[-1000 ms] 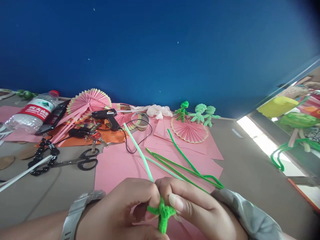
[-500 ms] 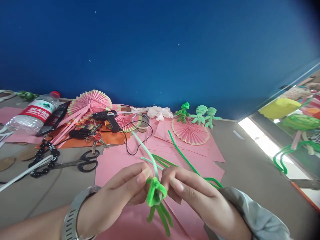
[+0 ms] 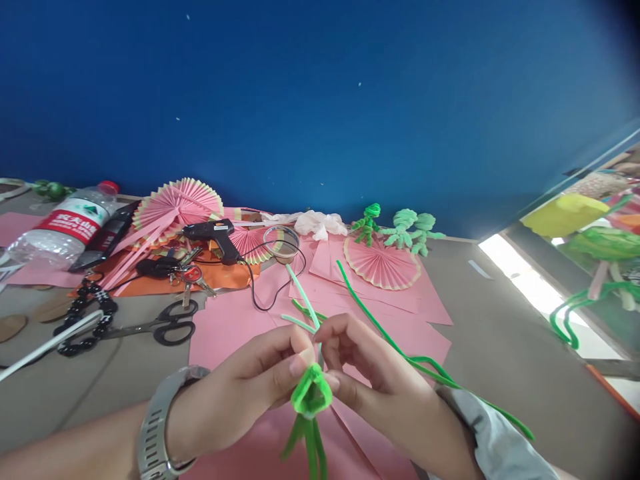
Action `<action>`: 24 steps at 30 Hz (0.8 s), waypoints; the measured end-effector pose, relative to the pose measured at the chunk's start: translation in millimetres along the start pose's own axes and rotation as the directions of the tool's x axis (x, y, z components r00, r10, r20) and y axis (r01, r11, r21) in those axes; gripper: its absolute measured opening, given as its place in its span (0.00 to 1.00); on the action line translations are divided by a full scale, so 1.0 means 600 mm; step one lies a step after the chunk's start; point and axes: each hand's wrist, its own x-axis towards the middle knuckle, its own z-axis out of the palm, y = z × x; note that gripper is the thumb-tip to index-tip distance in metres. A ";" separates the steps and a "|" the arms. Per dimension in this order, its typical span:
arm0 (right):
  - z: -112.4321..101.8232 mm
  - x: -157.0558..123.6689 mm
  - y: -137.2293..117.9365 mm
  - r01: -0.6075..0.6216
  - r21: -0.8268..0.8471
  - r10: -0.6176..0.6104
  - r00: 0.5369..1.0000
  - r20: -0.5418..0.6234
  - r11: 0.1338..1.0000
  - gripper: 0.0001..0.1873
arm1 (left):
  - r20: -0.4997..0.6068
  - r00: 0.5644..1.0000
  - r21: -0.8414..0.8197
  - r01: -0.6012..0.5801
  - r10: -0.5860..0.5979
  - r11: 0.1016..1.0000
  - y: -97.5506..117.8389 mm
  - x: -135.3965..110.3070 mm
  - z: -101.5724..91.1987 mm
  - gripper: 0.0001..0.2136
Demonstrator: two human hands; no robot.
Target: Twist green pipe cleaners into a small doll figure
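Close in front of me is a bright green pipe-cleaner piece [image 3: 313,393], bent into a small loop with several strands hanging below it. My left hand [image 3: 257,380] pinches its left side between thumb and fingers. At the right side, the thumb of my right hand [image 3: 377,377] presses against the loop, its index finger bent above. Behind the fingertips a pale green pipe cleaner [image 3: 303,293] slants up and away; where its lower end goes is hidden. Dark green pipe cleaners [image 3: 367,308] lie on the pink paper [image 3: 235,327] beyond and beside my right hand.
Scissors [image 3: 175,323], a black bead bracelet [image 3: 65,330], keys [image 3: 193,275] and a glue gun [image 3: 220,237] lie to the left, near a plastic bottle [image 3: 75,223]. Pink paper fans [image 3: 383,262] and green pipe-cleaner figures [image 3: 400,227] stand along the blue wall [image 3: 320,107].
The loop has turned, and its hanging strands have swung leftward. My right index finger and thumb have spread apart. The pale green pipe cleaner's top end has shifted right.
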 end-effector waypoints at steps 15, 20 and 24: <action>-0.003 -0.014 -0.006 -0.082 -0.318 0.040 0.990 -0.134 0.944 0.11 | -0.172 0.984 0.536 0.058 0.043 0.842 -0.012 -0.016 0.017 0.08; -0.002 -0.013 -0.015 -0.034 -0.253 0.009 0.995 -0.098 0.967 0.08 | -0.212 0.976 0.614 0.088 0.056 0.785 -0.005 -0.017 0.028 0.06; -0.007 -0.006 -0.019 -0.090 -0.045 0.088 0.995 -0.037 0.995 0.05 | -0.186 0.981 0.478 0.038 0.059 0.878 0.001 -0.012 0.023 0.08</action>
